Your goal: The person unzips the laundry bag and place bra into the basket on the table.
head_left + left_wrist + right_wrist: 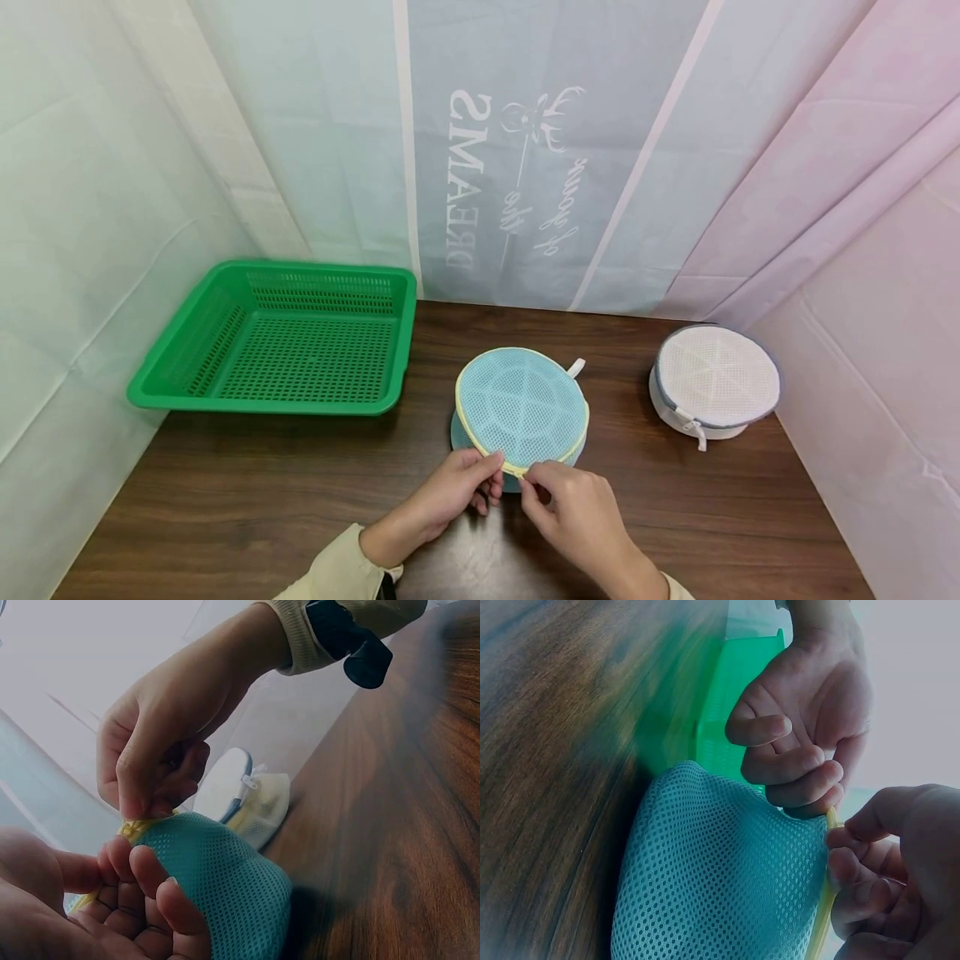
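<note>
A round blue mesh laundry bag (521,404) with yellow trim stands on the table, its top tilted up toward the near side. My left hand (456,490) pinches the yellow zip edge (823,915) at the front, thumb on top. Just right of it, my right hand (579,508) pinches the same edge at the zip; its fingertips hide the zip pull. In the left wrist view, the right hand (169,735) comes down on the trim above the curled fingers of the left hand (142,900). A short white loop (576,367) sticks out at the bag's back right.
A green plastic basket (401,350) with slotted walls stands at the left rear of the brown wooden table (300,483). At the right rear sits a round white mesh bag (716,375) with grey-blue trim and a white pull tab. Fabric curtains (337,125) enclose the back and sides.
</note>
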Available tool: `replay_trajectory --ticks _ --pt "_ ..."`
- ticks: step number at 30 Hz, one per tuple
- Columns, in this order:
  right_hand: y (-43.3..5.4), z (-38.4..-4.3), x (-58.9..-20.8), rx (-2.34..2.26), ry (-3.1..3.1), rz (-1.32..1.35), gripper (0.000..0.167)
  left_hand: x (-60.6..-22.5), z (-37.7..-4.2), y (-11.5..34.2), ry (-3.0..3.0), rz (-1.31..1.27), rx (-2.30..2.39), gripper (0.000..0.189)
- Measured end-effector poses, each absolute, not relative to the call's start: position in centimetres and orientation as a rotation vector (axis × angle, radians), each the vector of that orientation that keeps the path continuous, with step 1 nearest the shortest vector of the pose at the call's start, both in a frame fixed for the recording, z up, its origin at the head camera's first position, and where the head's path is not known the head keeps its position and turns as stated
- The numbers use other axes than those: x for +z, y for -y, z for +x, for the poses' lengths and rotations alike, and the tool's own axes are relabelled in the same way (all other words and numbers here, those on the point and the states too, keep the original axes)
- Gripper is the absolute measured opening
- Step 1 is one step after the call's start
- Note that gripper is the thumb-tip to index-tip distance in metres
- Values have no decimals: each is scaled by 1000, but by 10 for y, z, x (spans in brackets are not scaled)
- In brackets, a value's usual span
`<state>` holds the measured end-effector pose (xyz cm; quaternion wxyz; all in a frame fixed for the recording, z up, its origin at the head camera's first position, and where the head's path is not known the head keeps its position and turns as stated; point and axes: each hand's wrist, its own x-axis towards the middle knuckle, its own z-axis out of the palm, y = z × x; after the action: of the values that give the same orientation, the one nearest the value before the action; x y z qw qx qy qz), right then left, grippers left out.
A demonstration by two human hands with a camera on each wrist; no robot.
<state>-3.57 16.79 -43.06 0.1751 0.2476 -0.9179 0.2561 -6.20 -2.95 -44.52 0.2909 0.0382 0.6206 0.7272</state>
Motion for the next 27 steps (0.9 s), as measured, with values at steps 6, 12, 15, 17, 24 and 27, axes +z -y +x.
replay_trajectory --ticks 6,12,15,17,24,27 --pt "-169 -36 -430 689 2604 693 37 -445 -62 30 -1659 100 1936 32" --pt "-171 -37 -429 660 2591 684 34 -445 -62 30 -1661 107 1930 32" --pt "-172 -37 -430 656 2587 686 34 -445 -62 29 -1659 111 1927 32" --pt "-172 -37 -430 653 2584 687 34 -444 -62 30 -1659 112 1927 32" --pt "-174 -39 -431 642 2571 679 33 -444 -62 30 -1670 122 1922 32" --pt "-175 -39 -431 638 2570 681 33 -444 -62 30 -1666 126 1920 32"
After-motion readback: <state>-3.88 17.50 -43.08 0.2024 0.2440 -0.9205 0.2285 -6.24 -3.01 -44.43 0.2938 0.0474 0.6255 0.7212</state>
